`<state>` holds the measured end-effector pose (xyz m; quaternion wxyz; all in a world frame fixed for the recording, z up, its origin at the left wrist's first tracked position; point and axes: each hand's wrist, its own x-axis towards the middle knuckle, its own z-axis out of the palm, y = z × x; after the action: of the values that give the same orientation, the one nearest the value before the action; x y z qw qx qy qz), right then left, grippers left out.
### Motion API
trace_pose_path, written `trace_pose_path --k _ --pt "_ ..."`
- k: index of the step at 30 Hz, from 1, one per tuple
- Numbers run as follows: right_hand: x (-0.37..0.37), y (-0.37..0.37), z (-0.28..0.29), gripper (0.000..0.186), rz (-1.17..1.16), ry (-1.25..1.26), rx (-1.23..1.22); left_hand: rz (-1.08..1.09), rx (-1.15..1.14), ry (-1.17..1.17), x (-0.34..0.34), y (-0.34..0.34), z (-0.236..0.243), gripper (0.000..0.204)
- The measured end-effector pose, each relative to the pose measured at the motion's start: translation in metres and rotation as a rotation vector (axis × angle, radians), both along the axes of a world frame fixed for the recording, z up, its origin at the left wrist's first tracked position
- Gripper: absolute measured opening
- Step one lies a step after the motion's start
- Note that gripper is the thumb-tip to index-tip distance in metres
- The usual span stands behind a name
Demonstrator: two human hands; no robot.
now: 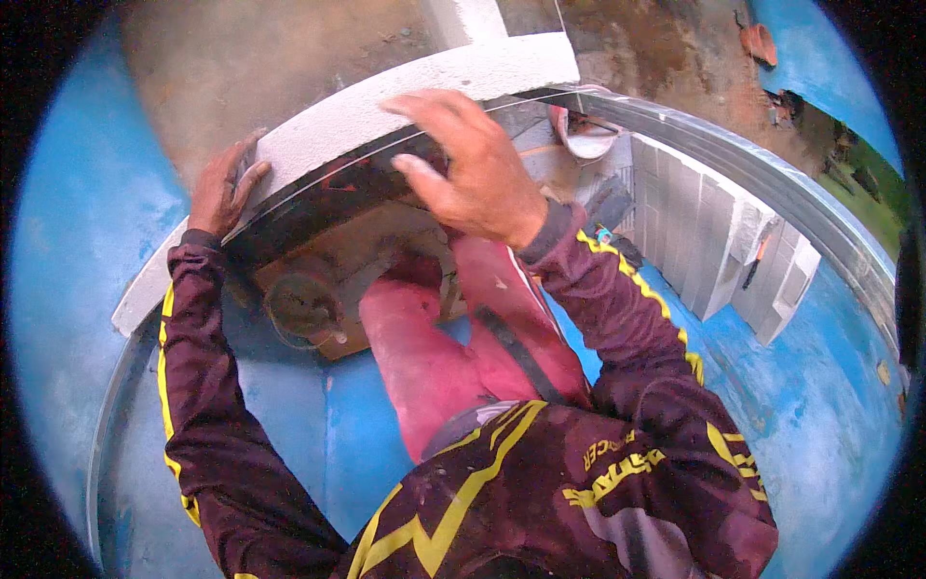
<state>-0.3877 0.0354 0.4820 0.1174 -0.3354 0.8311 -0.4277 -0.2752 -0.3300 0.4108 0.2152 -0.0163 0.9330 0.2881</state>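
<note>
Across the upper middle of the frame lies the long white masonry block [415, 82]; uneven pressure from the two hands could push it askew, and a fingertip might be pinched if it shifted. At upper left, the left hand [226, 188] touches the block's edge, thumb parted from fingers — whether they grip, one cannot tell. At upper centre, the right hand's [477, 169] fingers are spread, thumb well apart, holding nothing — contact is unclear.
</note>
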Motion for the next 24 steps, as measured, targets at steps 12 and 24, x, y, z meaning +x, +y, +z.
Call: trace_pose_path --k 12,24 --pt "-0.134 0.101 -0.020 0.066 0.085 0.509 0.609 0.184 0.136 -0.063 -0.045 0.013 0.022 0.062" --pt "-0.167 0.129 -0.045 0.067 0.110 0.249 0.562 0.102 0.165 0.080 -0.059 0.025 0.027 0.057"
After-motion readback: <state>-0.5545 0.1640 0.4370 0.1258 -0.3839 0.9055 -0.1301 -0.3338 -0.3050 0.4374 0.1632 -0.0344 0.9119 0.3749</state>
